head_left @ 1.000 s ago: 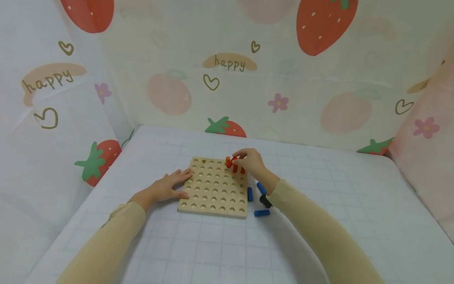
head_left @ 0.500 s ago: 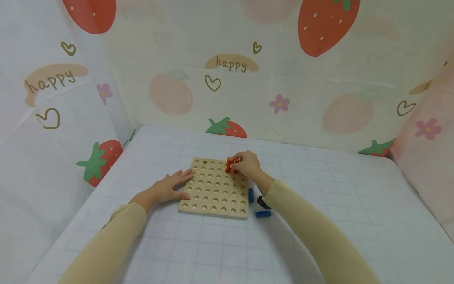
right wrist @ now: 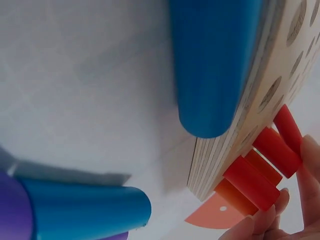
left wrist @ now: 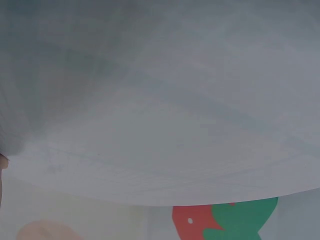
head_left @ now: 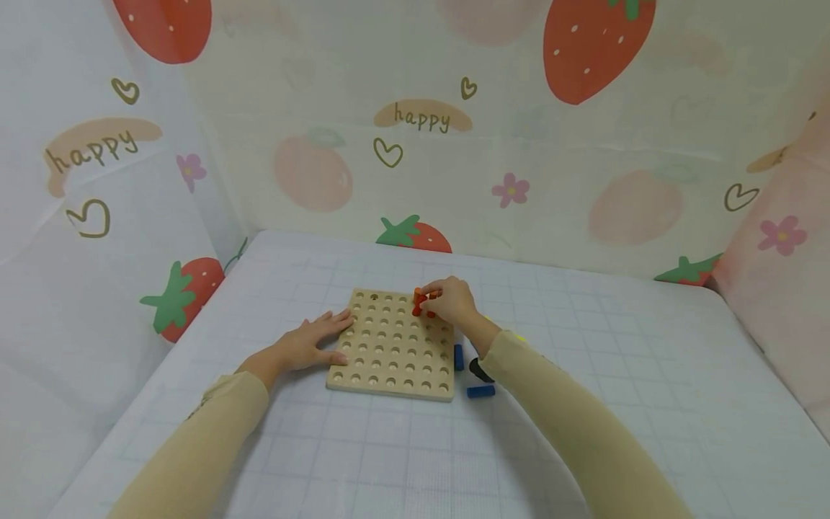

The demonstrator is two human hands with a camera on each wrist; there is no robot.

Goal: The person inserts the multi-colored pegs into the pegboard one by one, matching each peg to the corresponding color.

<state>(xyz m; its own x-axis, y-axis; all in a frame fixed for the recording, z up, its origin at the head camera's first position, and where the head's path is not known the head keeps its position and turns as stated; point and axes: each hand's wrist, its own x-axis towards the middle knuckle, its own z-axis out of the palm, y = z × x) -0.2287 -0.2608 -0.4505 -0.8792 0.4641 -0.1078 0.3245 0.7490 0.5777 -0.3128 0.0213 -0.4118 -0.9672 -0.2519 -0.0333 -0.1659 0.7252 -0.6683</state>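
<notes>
A square wooden peg board [head_left: 400, 372] with rows of round holes lies on the table. My left hand [head_left: 305, 344] rests at its left edge, fingers spread and fairly straight over the rim. My right hand [head_left: 452, 301] is over the far right corner, pinching a red peg [right wrist: 288, 127] between thumb and fingers. This peg's lower end is right at a hole in the second row. Beside it in the right wrist view, another red peg [right wrist: 252, 182] and an orange peg [right wrist: 235, 196] stand in the board. The left wrist view shows mostly table cloth.
Right of the board lie a blue peg [head_left: 459, 357], another blue peg [head_left: 480, 391] and a black object [head_left: 478, 370] partly under the right sleeve. Something yellow [head_left: 521, 338] peeks out behind the forearm. A purple peg [right wrist: 14, 210] shows in the right wrist view. Printed cloth walls surround the table.
My right hand has shifted slightly left and down, bringing the red peg from above the board to a second-row hole. My left hand stays in place on the board.
</notes>
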